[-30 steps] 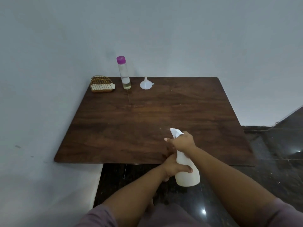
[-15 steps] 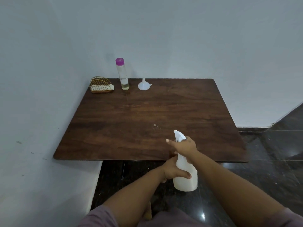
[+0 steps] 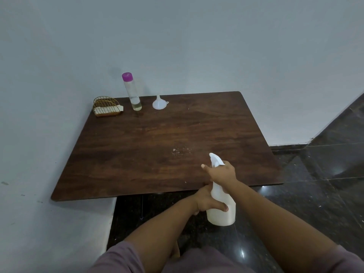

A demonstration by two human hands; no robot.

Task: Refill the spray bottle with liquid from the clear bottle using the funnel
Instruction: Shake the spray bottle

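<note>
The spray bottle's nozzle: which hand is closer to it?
Right. The right hand grips the spray head; the left hand holds the spray bottle lower down.

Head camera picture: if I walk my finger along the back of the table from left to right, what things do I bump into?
wire rack → clear bottle with the purple cap → funnel, sitting wide side down.

Dark wood table [image 3: 137, 150] in corner of pale grey walls [image 3: 197, 40]; glossy black tiled floor [image 3: 325, 174] reflects light.
</note>
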